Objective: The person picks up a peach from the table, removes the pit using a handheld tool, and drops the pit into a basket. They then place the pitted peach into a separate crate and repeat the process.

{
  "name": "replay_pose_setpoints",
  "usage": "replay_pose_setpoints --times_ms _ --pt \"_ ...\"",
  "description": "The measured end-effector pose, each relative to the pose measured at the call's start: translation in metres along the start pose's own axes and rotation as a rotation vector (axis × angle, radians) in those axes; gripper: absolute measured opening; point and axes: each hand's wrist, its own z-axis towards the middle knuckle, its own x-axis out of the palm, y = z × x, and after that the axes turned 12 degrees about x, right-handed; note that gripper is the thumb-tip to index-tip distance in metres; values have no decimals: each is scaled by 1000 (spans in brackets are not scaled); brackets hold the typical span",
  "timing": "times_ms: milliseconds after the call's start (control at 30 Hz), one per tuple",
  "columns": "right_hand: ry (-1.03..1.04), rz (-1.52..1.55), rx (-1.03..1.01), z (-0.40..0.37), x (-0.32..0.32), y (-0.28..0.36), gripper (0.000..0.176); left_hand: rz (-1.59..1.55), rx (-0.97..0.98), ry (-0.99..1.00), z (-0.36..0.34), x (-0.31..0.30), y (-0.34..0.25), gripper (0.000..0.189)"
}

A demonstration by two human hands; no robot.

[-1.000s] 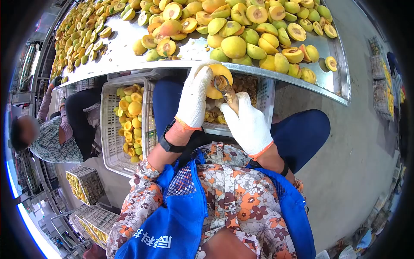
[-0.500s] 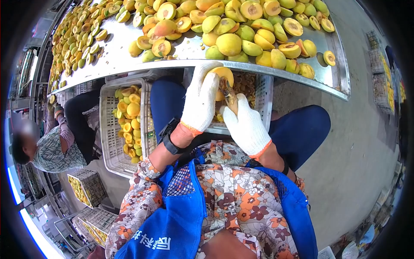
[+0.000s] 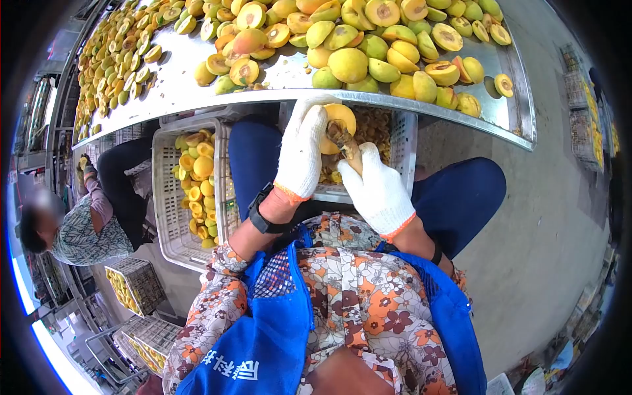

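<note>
My left hand (image 3: 304,145), in a white knit glove, is closed around a halved yellow peach (image 3: 345,116), its cut face turned toward my right. In the same kind of glove, my right hand (image 3: 378,191) grips the wooden handle of a pitting tool (image 3: 351,153). The tool's dark, stained head lies against the middle of the peach half; its exact tip is hard to make out. Both hands are just in front of the table edge, above a crate (image 3: 403,155) of brown pits or scraps between my knees.
A metal table (image 3: 178,76) bears many peach halves (image 3: 349,64). Left of my leg stands a white crate (image 3: 161,204) of peach halves. Another person (image 3: 92,227) sits at far left, near more crates (image 3: 141,286). Stacked crates (image 3: 582,128) stand at right.
The tool's head has shifted slightly up and left against the peach half, and my right hand has tilted a little with it. My left hand keeps its hold.
</note>
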Motion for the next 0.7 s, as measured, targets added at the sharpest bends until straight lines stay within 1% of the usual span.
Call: replay_pose_setpoints --times_ms 33,100,200,267,300,367,433,500,567,600,667,700 --pt "1 -2 -1 0 4 -5 35 -9 17 -27 -2 1 2 35" --pt "-121 -87 -135 -1 10 -11 34 -17 32 -54 -5 4 2 36" --pt "-115 -130 -93 -1 10 -11 33 -34 -15 -105 -7 6 -1 36" --pt "-97 -119 -91 -2 6 -6 33 -73 -121 -91 -7 4 -7 36" --pt "-80 -111 -87 -2 5 -5 32 -72 -122 -91 -6 3 -9 36" --pt "-88 -105 -79 -3 7 -8 32 -90 -58 -16 -4 1 -11 30" --pt "-95 -99 -76 -4 7 -10 31 -94 -70 10 -3 -2 -9 31" --pt "-149 -103 -137 -5 7 -11 31 -98 -81 36 -2 -4 -6 31" --pt "-158 -93 -102 -6 6 -9 30 -32 -39 67 -2 -5 -2 40" --pt "-168 -81 -70 -7 6 -7 30 -33 -40 66 -3 -5 -3 40" --pt "-183 -103 -105 -6 2 -6 31 -143 -190 -23 -4 -4 -6 43" --pt "-199 -125 -138 -6 0 -7 31 -143 -189 -23 -3 -4 -6 43"
